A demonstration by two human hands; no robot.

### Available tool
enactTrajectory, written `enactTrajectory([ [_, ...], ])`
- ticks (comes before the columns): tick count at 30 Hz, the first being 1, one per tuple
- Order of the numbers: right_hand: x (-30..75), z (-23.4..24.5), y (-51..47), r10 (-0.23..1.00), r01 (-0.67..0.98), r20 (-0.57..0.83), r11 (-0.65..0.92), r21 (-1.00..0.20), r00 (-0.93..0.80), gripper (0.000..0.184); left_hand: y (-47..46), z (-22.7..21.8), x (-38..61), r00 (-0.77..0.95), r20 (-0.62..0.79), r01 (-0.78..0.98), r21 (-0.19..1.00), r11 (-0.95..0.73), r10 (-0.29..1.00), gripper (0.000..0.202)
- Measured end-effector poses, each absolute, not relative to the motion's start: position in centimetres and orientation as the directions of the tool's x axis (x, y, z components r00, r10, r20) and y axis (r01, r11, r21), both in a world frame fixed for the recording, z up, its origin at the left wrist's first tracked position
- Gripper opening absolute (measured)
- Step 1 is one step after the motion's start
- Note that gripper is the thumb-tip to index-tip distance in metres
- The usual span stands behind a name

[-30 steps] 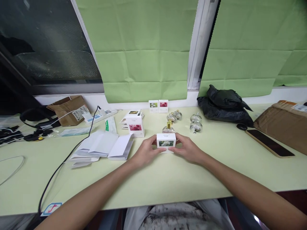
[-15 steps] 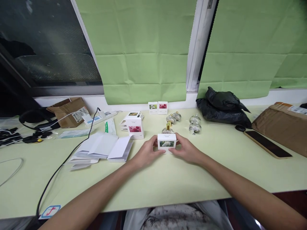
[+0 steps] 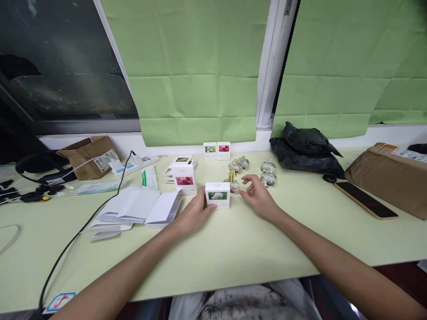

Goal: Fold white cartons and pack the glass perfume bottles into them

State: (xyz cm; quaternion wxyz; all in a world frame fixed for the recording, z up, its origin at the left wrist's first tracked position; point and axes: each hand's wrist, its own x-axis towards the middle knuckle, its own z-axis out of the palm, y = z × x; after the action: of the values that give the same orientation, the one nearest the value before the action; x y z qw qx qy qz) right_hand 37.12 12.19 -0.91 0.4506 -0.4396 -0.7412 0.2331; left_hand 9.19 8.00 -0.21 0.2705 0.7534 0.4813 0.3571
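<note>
My left hand (image 3: pixel 196 210) grips a small white box (image 3: pixel 217 196) by its left side; a white flower is printed on its front. To the right of the box is my right hand (image 3: pixel 258 197), fingers apart and curved, holding nothing. Just beyond that hand's fingertips stands a round glass perfume bottle (image 3: pixel 235 185) with a gold neck, partly hidden by the box. Behind and left of the held box, a white box with a pink flower picture (image 3: pixel 185 180) stands upright. Unfolded white cartons (image 3: pixel 140 203) lie to the left of my left hand.
Two small flower boxes (image 3: pixel 216 151) stand by the wall. Several round glass bottles (image 3: pixel 268 172) sit at the back. To the right are a black plastic bag (image 3: pixel 307 153), a phone (image 3: pixel 365 200) and a cardboard box (image 3: pixel 388 180). A black cable (image 3: pixel 82 231) crosses the left side.
My right hand has let go of the white box and moved off to the right, fingers opening. The box has shifted left in my left hand.
</note>
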Motion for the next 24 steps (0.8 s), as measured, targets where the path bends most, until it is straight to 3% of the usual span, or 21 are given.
enactTrajectory([
  [2, 36.7, -1.2, 12.8, 0.878, 0.46, 0.43, 0.477, -0.749, -0.21, 0.057, 8.3, -0.5, 8.8, 0.235, 0.286, 0.574, 0.731, -0.371, 0.929, 0.048],
  [5, 36.0, -1.2, 13.5, 0.906, 0.468, 0.365, 0.424, -0.776, -0.215, 0.064, 8.6, -0.6, 8.6, 0.167, 0.297, 0.618, 0.712, -0.335, 0.94, 0.045],
  [14, 36.6, -1.2, 13.7, 0.895, 0.506, 0.364, 0.446, -0.739, -0.257, 0.036, 9.4, -0.7, 10.4, 0.024, 0.377, 0.676, 0.676, -0.293, 0.926, 0.038],
  [17, 37.2, -1.1, 13.2, 0.903, 0.512, 0.349, 0.429, -0.745, -0.25, 0.033, 10.3, -1.3, 10.8, 0.031, 0.425, 0.669, 0.664, -0.335, 0.905, 0.042],
  [24, 37.9, -0.3, 12.1, 0.933, 0.567, 0.273, 0.361, -0.741, -0.236, 0.032, 13.7, -1.6, 12.9, 0.071, 0.385, 0.653, 0.679, -0.335, 0.92, 0.052],
])
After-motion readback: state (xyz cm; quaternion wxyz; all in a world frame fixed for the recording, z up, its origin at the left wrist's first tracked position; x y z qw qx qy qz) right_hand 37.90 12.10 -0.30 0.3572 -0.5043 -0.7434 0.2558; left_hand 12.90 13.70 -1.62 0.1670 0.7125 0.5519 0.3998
